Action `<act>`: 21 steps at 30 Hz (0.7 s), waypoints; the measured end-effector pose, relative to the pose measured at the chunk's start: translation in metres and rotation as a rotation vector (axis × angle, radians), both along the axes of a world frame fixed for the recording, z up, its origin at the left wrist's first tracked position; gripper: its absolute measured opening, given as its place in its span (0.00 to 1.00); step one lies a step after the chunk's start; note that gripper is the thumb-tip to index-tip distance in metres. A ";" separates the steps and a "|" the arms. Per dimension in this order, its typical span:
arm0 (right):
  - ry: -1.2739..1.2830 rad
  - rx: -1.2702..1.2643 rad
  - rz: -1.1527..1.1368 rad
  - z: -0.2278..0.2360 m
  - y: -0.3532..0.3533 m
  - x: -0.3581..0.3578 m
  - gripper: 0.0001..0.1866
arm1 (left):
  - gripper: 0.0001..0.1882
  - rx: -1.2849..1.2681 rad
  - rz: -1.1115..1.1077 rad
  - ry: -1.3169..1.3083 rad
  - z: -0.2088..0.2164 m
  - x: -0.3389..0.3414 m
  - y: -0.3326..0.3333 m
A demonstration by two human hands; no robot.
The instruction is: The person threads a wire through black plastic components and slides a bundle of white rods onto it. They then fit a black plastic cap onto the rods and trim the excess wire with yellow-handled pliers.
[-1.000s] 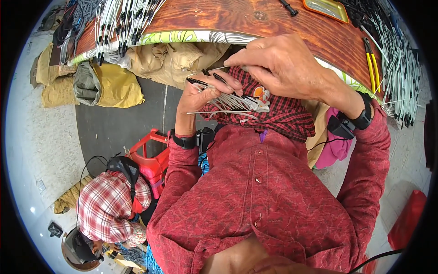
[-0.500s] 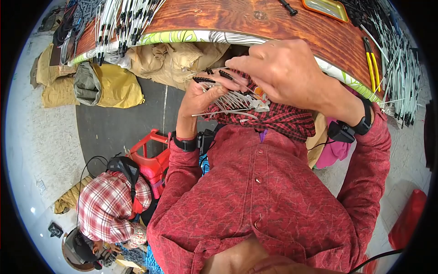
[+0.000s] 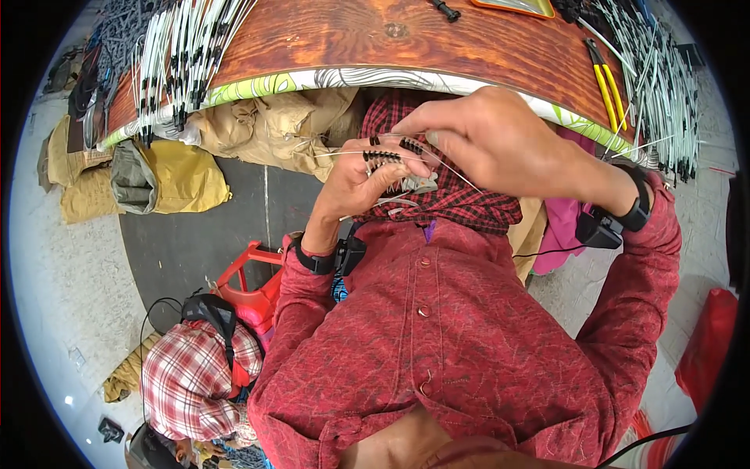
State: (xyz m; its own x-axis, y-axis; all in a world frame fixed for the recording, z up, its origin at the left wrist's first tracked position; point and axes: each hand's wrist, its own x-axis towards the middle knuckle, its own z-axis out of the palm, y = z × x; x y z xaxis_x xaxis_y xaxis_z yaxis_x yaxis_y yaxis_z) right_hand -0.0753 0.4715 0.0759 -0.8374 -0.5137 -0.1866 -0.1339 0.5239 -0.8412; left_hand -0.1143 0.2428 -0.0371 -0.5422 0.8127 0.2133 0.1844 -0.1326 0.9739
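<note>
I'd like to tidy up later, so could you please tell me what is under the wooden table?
Crumpled tan material shows beneath the near edge, beside red checked cloth; the wooden table hides whatever lies farther back.

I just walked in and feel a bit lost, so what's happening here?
A person's left hand holds black ribbed pieces and thin pale rods above the lap. The right hand is beside it, fingertips close to the pieces; whether it pinches one is unclear. Yellow-handled pliers lie on the wooden table. A co-worker in plaid is at lower left.
</note>
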 end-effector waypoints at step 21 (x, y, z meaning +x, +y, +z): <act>0.206 -0.067 -0.040 -0.016 0.017 -0.008 0.17 | 0.13 0.382 0.144 -0.397 -0.020 -0.004 -0.032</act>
State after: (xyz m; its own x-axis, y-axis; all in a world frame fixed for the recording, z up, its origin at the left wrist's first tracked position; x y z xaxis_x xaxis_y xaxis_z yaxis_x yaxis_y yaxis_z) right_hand -0.0830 0.4885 0.0603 -0.8741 -0.4852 0.0237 -0.2867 0.4759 -0.8315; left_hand -0.1184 0.2103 -0.0570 -0.7402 0.6302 0.2346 -0.1440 -0.4894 0.8601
